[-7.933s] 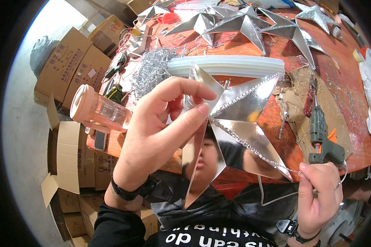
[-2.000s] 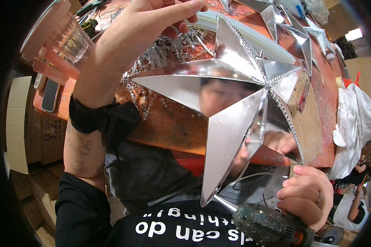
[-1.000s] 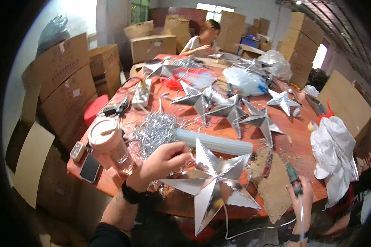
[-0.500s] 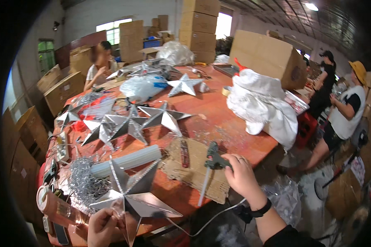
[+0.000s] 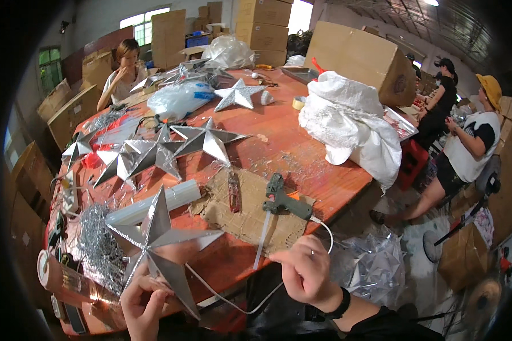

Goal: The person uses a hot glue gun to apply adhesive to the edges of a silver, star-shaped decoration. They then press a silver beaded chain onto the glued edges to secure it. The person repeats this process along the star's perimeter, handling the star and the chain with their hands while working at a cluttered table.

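Note:
My left hand point(image 5: 145, 304), at the lower left, is closed on a lower point of a large silver star point(image 5: 160, 219), which tilts above the table edge. To the right, my right hand point(image 5: 308, 271) hovers near the edge, its index finger reaching left and the others loosely curled, with nothing seen in it. Just beyond that hand a dark green glue gun point(image 5: 287, 204) lies on a worn cardboard piece point(image 5: 216, 202). A translucent glue stick point(image 5: 261, 241) projects from the gun, and its white cord point(image 5: 326, 226) hangs over the edge. Red-handled pliers or cutters point(image 5: 234, 192) rest on the cardboard.
Finished-looking silver stars point(image 5: 210, 141) stand on the red table point(image 5: 301, 153). Bundled glue sticks point(image 5: 176, 196), silver tinsel point(image 5: 99, 244) and a pink tumbler point(image 5: 68, 278) lie left. A white sack point(image 5: 347, 119) hangs over the right edge. Other people are around the table and beyond it.
My right hand has let go of the glue gun and drawn back toward me; the gun now lies on the cardboard. The star in my left hand has turned and risen slightly. The view has shifted.

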Motion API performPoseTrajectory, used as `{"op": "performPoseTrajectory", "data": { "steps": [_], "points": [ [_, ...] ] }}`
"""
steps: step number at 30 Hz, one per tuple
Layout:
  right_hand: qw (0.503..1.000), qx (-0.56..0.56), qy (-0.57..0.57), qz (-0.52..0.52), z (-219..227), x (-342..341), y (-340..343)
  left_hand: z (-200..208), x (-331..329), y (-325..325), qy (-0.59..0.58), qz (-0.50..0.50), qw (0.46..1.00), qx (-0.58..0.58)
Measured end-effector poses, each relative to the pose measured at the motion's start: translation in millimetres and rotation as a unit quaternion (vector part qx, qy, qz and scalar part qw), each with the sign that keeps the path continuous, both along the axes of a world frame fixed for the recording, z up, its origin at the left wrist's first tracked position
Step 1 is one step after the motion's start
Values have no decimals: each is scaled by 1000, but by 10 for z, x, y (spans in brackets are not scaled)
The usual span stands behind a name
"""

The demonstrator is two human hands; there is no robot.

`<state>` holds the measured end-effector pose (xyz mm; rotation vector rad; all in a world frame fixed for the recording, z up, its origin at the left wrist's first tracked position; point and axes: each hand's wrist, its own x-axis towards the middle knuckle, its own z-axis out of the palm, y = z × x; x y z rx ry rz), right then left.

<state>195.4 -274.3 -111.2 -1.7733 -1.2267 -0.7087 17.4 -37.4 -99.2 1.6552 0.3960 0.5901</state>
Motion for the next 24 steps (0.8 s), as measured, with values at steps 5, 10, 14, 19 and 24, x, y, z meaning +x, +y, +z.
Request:
{"op": "performPoseTrajectory", "data": {
  "steps": [5, 10, 14, 19, 24],
  "points": [
    [995, -33, -70, 56, -47, -170, -55, -189, 28, 17, -60, -57, 994, -70],
    [978, -128, -100, 133, -122, -285, -61, -53, -260, 9, -48, 99, 991, -73],
    [978, -134, -107, 118, -239, -279, -122, -202, -490, 189, -141, 146, 974, -95],
    [980, -115, -84, 138, -296, -295, -19, -260, -782, 307, -62, 233, 969, -59],
    [979, -113, -101, 134, -314, -297, -3, -388, -825, 460, -12, 247, 966, 73]
  ]
}}
